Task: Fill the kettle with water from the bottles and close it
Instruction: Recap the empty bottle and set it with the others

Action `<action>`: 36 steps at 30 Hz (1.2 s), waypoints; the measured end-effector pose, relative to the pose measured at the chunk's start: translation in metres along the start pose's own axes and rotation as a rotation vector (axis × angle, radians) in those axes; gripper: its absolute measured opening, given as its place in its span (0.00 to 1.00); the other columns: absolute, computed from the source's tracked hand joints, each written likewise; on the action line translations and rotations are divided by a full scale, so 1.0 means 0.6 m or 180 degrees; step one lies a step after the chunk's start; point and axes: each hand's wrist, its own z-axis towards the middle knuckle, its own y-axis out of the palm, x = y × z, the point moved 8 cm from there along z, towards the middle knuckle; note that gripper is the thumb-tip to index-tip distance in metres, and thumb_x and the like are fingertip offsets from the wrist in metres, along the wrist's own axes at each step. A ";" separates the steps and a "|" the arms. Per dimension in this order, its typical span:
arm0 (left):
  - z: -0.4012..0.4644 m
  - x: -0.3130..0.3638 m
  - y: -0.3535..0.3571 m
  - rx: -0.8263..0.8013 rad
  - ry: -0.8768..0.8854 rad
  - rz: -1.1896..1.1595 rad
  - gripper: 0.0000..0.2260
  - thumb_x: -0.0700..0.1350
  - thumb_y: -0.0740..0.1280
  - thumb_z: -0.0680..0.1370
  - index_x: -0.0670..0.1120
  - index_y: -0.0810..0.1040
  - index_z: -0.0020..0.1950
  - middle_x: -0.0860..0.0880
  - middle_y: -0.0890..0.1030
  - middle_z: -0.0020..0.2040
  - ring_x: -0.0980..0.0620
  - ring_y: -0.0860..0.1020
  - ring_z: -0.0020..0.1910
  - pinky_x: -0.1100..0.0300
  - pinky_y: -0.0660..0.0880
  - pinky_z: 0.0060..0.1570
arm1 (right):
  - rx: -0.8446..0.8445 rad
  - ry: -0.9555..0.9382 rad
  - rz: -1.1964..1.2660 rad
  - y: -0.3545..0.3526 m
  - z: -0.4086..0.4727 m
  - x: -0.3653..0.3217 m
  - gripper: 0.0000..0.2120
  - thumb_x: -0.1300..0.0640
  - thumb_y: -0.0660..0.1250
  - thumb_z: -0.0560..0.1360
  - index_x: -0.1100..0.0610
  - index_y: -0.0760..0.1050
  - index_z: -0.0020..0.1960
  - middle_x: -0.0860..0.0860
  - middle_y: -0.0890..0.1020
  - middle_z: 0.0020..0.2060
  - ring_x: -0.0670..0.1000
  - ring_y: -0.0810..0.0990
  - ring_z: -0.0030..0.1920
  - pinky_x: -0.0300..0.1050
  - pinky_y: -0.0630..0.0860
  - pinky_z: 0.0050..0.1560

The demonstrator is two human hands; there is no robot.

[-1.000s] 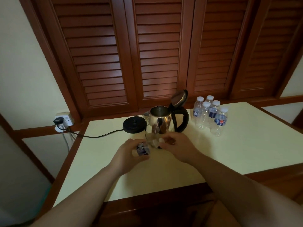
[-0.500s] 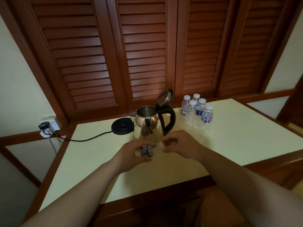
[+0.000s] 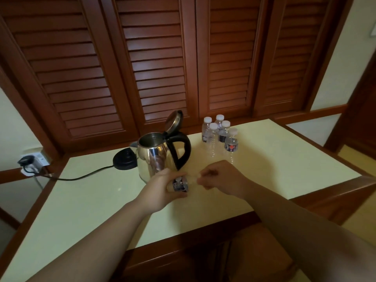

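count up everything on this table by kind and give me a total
Water bottles: 6, five standing, one held sideways in both hands
Kettle: 1, lid open
Kettle base: 1
Total: 8

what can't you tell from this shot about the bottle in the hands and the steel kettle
- Small clear plastic bottle, head view: right hand covers its neck, so cap on or off is hidden; left hand hides its base.
- Shiny steel kettle: water level inside too dark to see.
- Label print: too blurred to read.
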 end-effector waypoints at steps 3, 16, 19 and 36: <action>0.025 0.018 0.021 -0.0131 -0.0075 -0.0282 0.27 0.55 0.80 0.72 0.56 0.79 0.69 0.56 0.77 0.54 0.61 0.77 0.53 0.67 0.73 0.53 | -0.0046 -0.0166 -0.0049 -0.034 0.002 0.009 0.14 0.61 0.83 0.67 0.55 0.87 0.52 0.48 0.88 0.46 0.48 0.86 0.47 0.42 0.83 0.52; 0.101 0.090 0.080 -0.0080 -0.0197 -0.0520 0.24 0.53 0.79 0.73 0.73 0.74 0.61 0.52 0.78 0.51 0.57 0.76 0.51 0.63 0.73 0.51 | -0.0361 -0.0118 -0.0400 -0.119 0.021 0.070 0.09 0.52 0.72 0.79 0.56 0.80 0.55 0.52 0.84 0.44 0.52 0.86 0.41 0.44 0.84 0.41; 0.118 0.100 0.095 -0.0074 -0.0206 -0.0512 0.23 0.53 0.79 0.73 0.73 0.75 0.61 0.52 0.79 0.50 0.56 0.77 0.51 0.60 0.73 0.55 | -0.0386 -0.0173 -0.0640 -0.141 0.026 0.085 0.16 0.50 0.71 0.80 0.65 0.78 0.48 0.56 0.83 0.39 0.48 0.84 0.35 0.38 0.81 0.37; 0.185 0.072 0.127 0.1044 -0.1183 -0.1664 0.23 0.48 0.83 0.69 0.52 0.74 0.57 0.49 0.85 0.53 0.41 0.84 0.51 0.42 0.81 0.53 | 0.0301 0.0075 -0.1226 -0.218 0.032 0.233 0.08 0.47 0.76 0.72 0.48 0.81 0.37 0.45 0.81 0.40 0.41 0.78 0.43 0.29 0.69 0.42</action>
